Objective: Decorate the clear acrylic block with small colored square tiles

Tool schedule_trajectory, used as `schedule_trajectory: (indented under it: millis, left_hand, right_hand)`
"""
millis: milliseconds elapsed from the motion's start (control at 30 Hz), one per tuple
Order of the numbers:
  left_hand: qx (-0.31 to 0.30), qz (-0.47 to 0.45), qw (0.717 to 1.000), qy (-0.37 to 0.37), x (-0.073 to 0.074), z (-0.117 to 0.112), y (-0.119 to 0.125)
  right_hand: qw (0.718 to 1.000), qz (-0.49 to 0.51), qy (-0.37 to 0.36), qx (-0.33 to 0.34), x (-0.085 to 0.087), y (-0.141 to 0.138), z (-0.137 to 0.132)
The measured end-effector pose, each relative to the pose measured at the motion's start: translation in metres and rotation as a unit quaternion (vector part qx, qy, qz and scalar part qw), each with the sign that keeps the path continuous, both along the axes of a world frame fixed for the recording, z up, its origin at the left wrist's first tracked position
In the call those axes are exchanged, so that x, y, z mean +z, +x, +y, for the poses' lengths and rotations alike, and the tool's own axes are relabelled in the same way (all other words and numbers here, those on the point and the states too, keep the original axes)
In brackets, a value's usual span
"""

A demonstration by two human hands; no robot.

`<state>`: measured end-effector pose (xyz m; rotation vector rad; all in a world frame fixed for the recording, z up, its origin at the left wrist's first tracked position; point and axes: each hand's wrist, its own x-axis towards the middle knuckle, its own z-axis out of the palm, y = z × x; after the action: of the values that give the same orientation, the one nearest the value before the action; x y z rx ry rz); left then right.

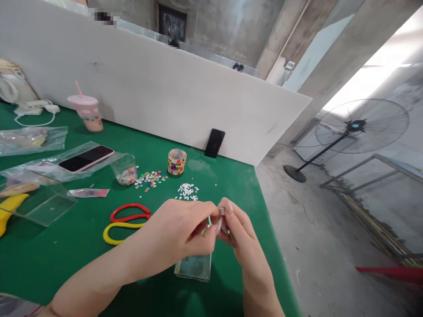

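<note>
My left hand (185,226) and my right hand (243,233) meet at the fingertips above the green table. Between the pinched fingertips of my right hand is a small whitish piece (222,211). The fingers of my left hand are closed too; a colourful edge (204,230) shows among them, but the rest of what they hold is hidden. Below the hands lies a transparent box (193,268), partly covered by them. Scissors with red and yellow handles (130,206) lie left of it, their blades behind my left forearm. Small white pieces (187,192) are heaped just beyond the hands.
A roll covered in coloured squares (177,162), a transparent cup (124,169) and scattered coloured pieces (150,179) stand farther back. Phones (86,158), a pink drink cup (87,112) and a transparent stand (42,202) are around. A white partition (158,88) borders the table (79,251).
</note>
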<state>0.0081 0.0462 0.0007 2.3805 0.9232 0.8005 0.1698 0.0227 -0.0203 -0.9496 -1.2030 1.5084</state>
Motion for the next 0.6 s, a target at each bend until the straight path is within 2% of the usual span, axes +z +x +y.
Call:
schedule_trajectory:
  millis: [100, 400, 600]
  left_hand:
    - [-0.010, 0.003, 1.000, 0.004, 0.0004, 0.0006, -0.0012]
    - [-0.006, 0.002, 0.999, 0.044, -0.0012, 0.0035, -0.0008]
    - [-0.023, -0.006, 1.000, 0.018, 0.0000, 0.0010, -0.0022]
  right_hand:
    - [1.000, -0.025, -0.007, -0.007, 0.0019, 0.0004, -0.0008]
    - [0.994, -0.095, 0.055, 0.009, -0.0046, 0.0047, 0.0008]
    - [0.997, -0.066, 0.035, 0.012, -0.0040, 0.0033, 0.0003]
